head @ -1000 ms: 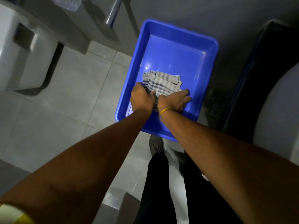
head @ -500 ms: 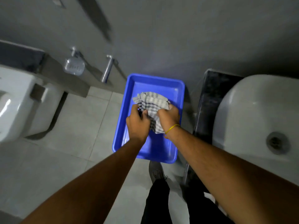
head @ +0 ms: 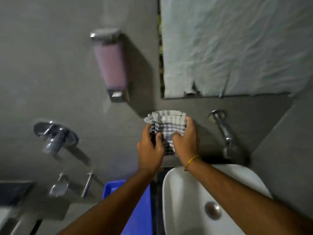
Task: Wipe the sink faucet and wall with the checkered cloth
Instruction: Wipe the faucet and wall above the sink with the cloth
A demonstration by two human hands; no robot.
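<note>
Checkered cloth (head: 166, 126) bunched and held up before the grey wall (head: 67, 65), left of the faucet (head: 223, 131), beyond the white sink (head: 186, 192). Left hand (head: 149, 150) fingers clenched on its left edge; right hand (head: 186, 141) gripping its right side. Blue tray (head: 140, 214) low, near left of sink.

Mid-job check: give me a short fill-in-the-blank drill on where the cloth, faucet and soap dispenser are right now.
1. The grey-and-white checkered cloth is held by ____ bare hands, left hand and right hand.
2. The chrome wall-mounted faucet lies to the ____ of the cloth.
3. The drain sits in the ____ ceramic sink.
4. The wall-mounted soap dispenser holds ____ liquid.

Missing words: both; right; white; pink
</note>
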